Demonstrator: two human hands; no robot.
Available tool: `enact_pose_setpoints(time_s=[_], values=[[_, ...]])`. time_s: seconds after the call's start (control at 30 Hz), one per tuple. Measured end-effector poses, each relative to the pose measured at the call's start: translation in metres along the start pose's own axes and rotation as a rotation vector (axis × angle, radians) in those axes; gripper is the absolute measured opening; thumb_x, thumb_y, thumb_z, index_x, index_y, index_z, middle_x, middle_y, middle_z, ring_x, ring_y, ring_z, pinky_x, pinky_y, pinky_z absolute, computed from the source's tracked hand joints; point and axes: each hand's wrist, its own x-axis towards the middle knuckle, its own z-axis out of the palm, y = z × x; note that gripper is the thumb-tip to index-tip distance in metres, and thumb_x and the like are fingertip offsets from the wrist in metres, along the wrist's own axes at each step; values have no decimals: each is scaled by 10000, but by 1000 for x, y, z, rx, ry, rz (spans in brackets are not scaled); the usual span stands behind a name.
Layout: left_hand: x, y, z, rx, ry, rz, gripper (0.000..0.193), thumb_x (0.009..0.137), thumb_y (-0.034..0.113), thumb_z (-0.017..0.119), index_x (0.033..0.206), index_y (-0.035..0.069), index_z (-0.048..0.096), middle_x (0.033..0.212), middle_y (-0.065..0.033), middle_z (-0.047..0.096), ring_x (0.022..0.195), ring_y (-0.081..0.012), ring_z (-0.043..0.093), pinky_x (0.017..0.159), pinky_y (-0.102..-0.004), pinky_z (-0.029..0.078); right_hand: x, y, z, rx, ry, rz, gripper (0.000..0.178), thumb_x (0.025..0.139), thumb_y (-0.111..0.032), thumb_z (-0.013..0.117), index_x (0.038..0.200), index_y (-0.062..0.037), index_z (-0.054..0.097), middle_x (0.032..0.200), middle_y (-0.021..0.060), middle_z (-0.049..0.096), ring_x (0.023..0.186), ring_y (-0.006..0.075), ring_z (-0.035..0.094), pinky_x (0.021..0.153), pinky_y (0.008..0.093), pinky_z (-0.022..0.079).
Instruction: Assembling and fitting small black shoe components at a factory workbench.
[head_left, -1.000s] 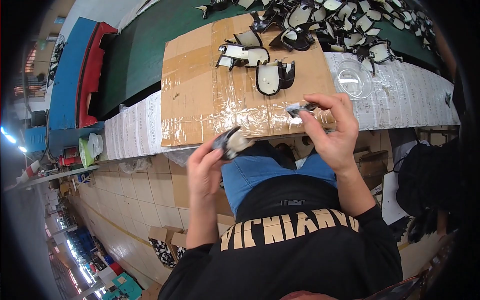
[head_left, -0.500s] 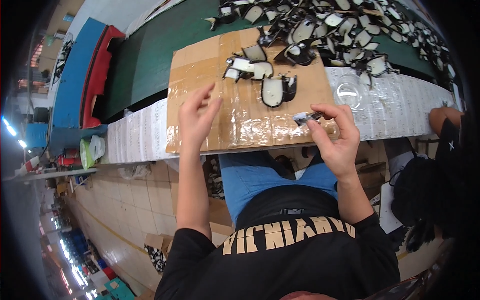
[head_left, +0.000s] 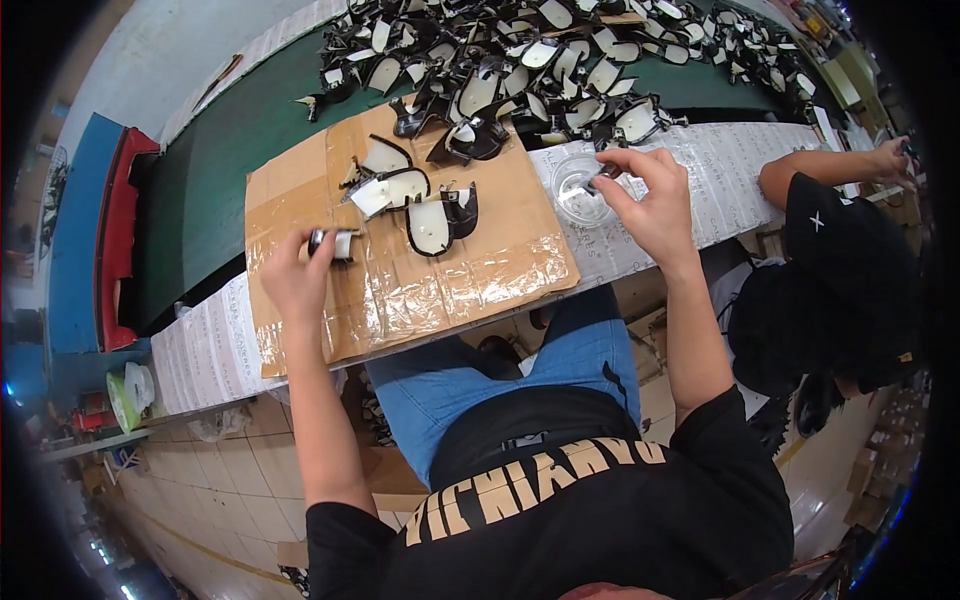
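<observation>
Curving from the left hand (head_left: 295,277), a piece (head_left: 342,244) shows black and white.

Reading big tan block capitals (head_left: 530,488) in one curved line across front of wearer's black shirt (head_left: 560,545). Also seeing small grey print (head_left: 738,178), repeated along white-wrapped counter (head_left: 215,345), both sides of cardboard (head_left: 290,185); mostly too fine to make out. Plus one small white cross-shaped mark (head_left: 817,219) on neighbour's black sleeve (head_left: 808,245), far right.
</observation>
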Motion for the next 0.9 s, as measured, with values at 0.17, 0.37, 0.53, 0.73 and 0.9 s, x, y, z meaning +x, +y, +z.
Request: enact_pose_setpoints(time_s=[0.17, 0.37, 0.53, 0.73, 0.9], values=[[-61, 26, -13, -87, -58, -93, 337, 795, 237, 856, 1024, 26, 727, 1117, -156, 735, 865, -210, 704, 737, -325, 537, 7, 5, 9, -77, -66, -48, 218, 766, -216, 797, 970, -145, 765, 825, -44, 725, 852, 186, 578, 855, 373, 382], [-85, 12, -10, -356, -138, -140, 370, 889, 64, 695, 1249, -18, 670, 1350, -198, 625, 1380, -339, 492, 1109, -403, 399, 6, 3, 13, -145, -126, -84, 234, 775, -203, 796, 995, -131, 766, 850, -46, 714, 859, 174, 558, 871, 359, 377], [-84, 8, -9, -363, -153, -108, 308, 880, 59, 706, 1180, -13, 713, 1352, -157, 636, 1381, -324, 488, 1113, -409, 392, 3, 3, 14, -157, -139, -95, 239, 769, -190, 801, 998, -130, 767, 851, -42, 714, 862, 174, 565, 875, 356, 382], [-88, 4, -5, -406, -92, -117, 289, 876, 40, 713, 1161, -5, 727, 1278, -135, 688, 1357, -322, 511, 1112, -421, 391, 4, -11, 6, 37, -74, -34, 218, 764, -182, 788, 976, -135, 768, 830, -27, 723, 842, 176, 574, 857, 349, 392], [-89, 2, -4, -409, -89, -87, 300, 875, 32, 715, 1174, -5, 722, 1270, -137, 692, 1337, -313, 528, 1101, -418, 403, 1, -14, 8, 117, -65, -6, 233, 748, -121, 793, 978, -95, 767, 831, 20, 728, 798, 187, 600, 765, 334, 486]])
